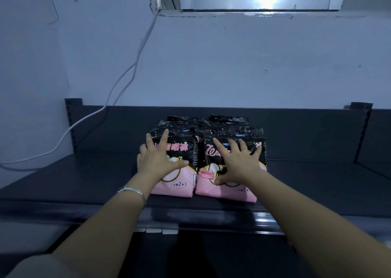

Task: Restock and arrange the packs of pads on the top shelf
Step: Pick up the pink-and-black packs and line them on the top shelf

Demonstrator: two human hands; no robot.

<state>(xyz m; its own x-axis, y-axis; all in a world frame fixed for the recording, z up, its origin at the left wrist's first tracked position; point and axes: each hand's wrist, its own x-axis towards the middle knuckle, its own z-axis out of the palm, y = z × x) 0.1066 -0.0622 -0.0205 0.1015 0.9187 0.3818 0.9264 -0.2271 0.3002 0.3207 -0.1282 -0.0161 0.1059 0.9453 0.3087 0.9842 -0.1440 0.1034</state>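
Both forearms (114,218) reach over the top shelf (84,182) edge; the left hand (157,158) and right hand (238,162) press spread, flat fingers (163,139), gripping nothing, on the left pack (182,185) and right pack (222,193), standing side by side mid-shelf. Rear packs (228,122) seemingly sit behind. Push both evenly, keeping fronts flush, upright.

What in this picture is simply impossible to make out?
Head view:
- Print on the front packs: partly covered by the left hand and right hand.
- The back packs: hidden behind the front row, so uncountable.
- The window: cut off by the top edge.
- Space under the shelf: too dark.
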